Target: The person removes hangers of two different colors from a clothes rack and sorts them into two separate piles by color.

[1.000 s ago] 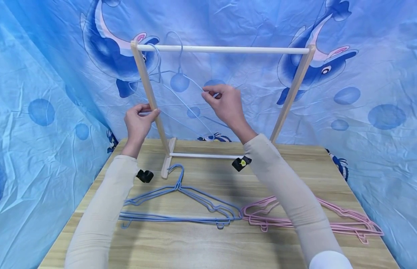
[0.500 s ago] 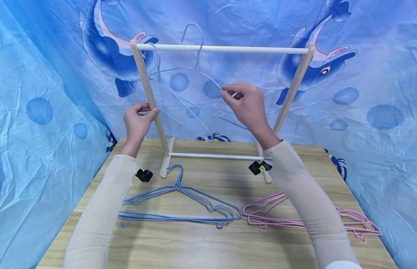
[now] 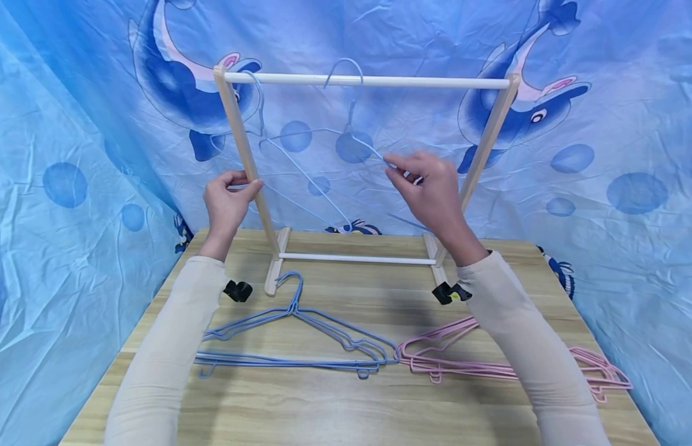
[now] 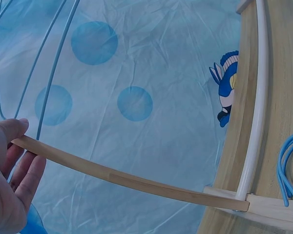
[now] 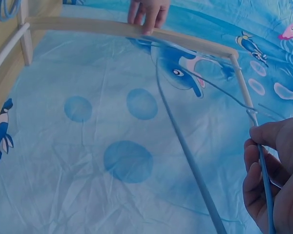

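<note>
My left hand grips the left wooden post of a small clothes rack, thumb in front and fingers behind. With thumb and fingertips, my right hand pinches the right shoulder of a blue clothes hanger. This hanger's hook arches above the white top rail left of its middle, its neck and body below. A second blue hanger hangs at the rail's left end, close to the post. In the right wrist view the held hanger's wire runs between thumb and curled fingers.
Several blue hangers lie stacked on the wooden table before the rack. A pile of pink hangers lies to their right, partly behind my right sleeve. A blue dolphin-print cloth closes off the back and sides.
My right hand has carried the hanger rightward along the rail. Its hook rose higher above the rail, then came down over it. My left hand has stayed on the post.
</note>
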### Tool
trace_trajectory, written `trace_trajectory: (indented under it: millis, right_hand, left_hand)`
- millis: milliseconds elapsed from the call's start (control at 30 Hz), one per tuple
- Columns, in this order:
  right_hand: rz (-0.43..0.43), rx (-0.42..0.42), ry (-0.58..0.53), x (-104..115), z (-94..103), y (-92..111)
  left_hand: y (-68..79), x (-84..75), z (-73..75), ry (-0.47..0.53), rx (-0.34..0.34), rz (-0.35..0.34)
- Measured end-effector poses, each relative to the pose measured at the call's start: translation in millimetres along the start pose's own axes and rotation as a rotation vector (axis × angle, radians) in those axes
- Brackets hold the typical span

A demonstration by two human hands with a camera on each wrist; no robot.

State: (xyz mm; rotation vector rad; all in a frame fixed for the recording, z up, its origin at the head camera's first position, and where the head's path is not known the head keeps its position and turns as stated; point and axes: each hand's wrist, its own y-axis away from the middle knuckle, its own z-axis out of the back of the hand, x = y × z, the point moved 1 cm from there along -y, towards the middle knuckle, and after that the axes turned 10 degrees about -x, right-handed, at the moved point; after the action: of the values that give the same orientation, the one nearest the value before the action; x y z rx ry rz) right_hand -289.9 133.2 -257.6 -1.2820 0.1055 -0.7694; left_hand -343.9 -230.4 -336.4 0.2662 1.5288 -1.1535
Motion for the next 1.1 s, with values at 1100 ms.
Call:
trace_trajectory:
  millis: [1100]
  right_hand:
    - [-0.099,0.125,0.06,-32.7,4.7,57.4]
  left_hand:
    - [1.1,-0.6,1.0,-0.01,0.012,-0.003]
